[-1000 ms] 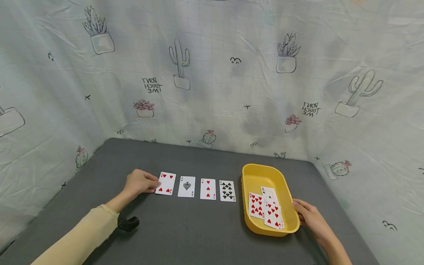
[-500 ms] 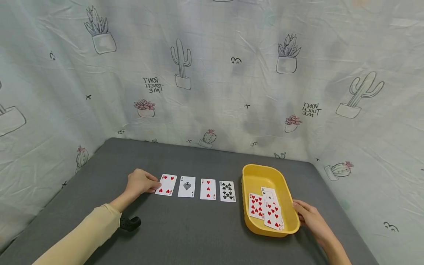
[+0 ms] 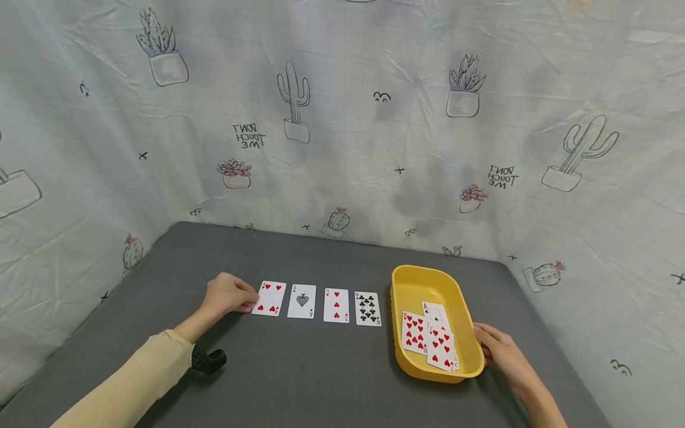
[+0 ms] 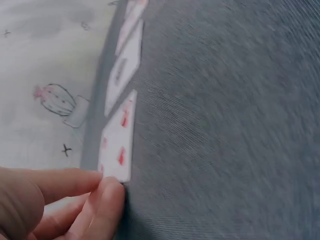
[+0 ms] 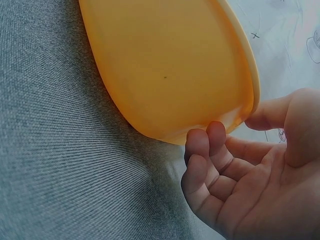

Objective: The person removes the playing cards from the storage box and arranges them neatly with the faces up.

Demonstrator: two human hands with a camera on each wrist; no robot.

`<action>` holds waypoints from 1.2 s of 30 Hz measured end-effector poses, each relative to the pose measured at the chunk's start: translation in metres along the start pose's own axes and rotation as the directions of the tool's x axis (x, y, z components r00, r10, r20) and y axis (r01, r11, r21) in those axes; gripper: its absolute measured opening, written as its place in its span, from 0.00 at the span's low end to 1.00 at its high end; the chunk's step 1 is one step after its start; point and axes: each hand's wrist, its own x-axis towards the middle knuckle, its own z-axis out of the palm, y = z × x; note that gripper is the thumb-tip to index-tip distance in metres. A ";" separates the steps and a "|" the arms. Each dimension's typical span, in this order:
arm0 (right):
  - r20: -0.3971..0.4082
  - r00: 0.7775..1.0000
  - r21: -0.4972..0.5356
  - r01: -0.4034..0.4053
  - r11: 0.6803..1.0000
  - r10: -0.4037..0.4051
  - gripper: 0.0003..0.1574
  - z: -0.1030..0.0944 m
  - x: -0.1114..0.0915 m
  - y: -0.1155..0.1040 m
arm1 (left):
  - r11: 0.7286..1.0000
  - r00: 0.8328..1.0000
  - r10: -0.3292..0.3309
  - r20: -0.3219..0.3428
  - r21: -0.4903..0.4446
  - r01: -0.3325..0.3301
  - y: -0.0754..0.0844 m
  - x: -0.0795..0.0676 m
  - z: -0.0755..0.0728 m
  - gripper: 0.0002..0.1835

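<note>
My left hand [image 3: 229, 294] pinches the left edge of a four of hearts playing card [image 3: 272, 297] between thumb and forefinger. In the left wrist view the fingertips meet at that card's [image 4: 120, 140] near end. To its right, in a row, lie an ace of spades [image 3: 301, 312], a three of hearts [image 3: 336, 315] and a clubs card [image 3: 367, 318]. With thumb and fingers, my right hand [image 3: 503, 351] grips the right rim of a yellow tray [image 3: 423, 278]. The tray's smooth outer side [image 5: 170, 65] fills much of the right wrist view.
Inside the tray, a hearts card [image 3: 413, 333], a seven of hearts [image 3: 441, 351] and an ace [image 3: 432, 310] overlap. The grey tabletop [image 3: 299, 380] runs back to a white cloth [image 3: 353, 119] with cactus drawings. A black strap [image 3: 209, 361] is on the left wrist.
The four of hearts has shifted slightly toward me and to the right with my left hand, mostly in the first half second. The right hand and tray stay nearly still.
</note>
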 end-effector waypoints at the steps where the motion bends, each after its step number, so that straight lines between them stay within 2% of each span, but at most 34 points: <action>1: -0.001 1.000 0.003 -0.001 1.000 0.001 0.39 0.000 0.000 0.000 | 1.000 1.000 0.002 0.013 -0.015 -0.002 0.003 -0.001 0.002 0.09; 5: -0.007 1.000 0.015 -0.002 1.000 0.002 0.38 0.001 -0.002 -0.001 | 0.997 0.996 0.047 0.081 -0.072 -0.042 0.023 -0.007 0.019 0.10; 9: -0.005 1.000 0.022 -0.001 1.000 0.001 0.37 0.000 -0.001 0.000 | 0.987 0.978 0.118 0.169 -0.133 -0.096 0.052 -0.018 0.051 0.11; 12: -0.005 1.000 0.027 -0.004 1.000 0.004 0.37 -0.001 0.000 0.001 | 0.970 0.953 0.176 0.248 -0.209 -0.124 0.077 -0.028 0.077 0.10; 15: 0.000 1.000 0.023 -0.002 1.000 0.002 0.38 -0.002 0.001 0.002 | 0.949 0.908 0.245 0.341 -0.276 -0.153 0.102 -0.037 0.103 0.09; 19: 0.007 1.000 0.024 -0.006 1.000 0.005 0.38 -0.003 0.003 0.001 | 0.936 0.856 0.308 0.416 -0.294 -0.193 0.135 -0.049 0.134 0.09; 23: 0.009 1.000 0.027 -0.013 1.000 0.013 0.38 -0.002 0.004 0.000 | 0.935 0.842 0.313 0.439 -0.301 -0.190 0.158 -0.056 0.162 0.08; 27: 0.010 1.000 0.032 -0.015 0.999 0.015 0.38 -0.001 0.004 0.002 | 0.926 0.822 0.305 0.481 -0.350 -0.139 0.172 -0.058 0.190 0.07; 30: 0.009 1.000 0.037 -0.011 0.999 0.011 0.38 -0.001 0.003 0.001 | 0.918 0.816 0.277 0.508 -0.391 -0.068 0.178 -0.058 0.210 0.06; 31: 0.009 1.000 0.038 -0.008 0.999 0.008 0.37 -0.001 0.002 0.000 | 0.916 0.819 0.264 0.510 -0.398 -0.047 0.179 -0.058 0.217 0.06; 36: 0.010 1.000 0.030 -0.003 1.000 0.003 0.38 0.000 0.000 -0.003 | 0.929 0.868 0.153 0.473 -0.369 0.037 0.184 -0.060 0.243 0.02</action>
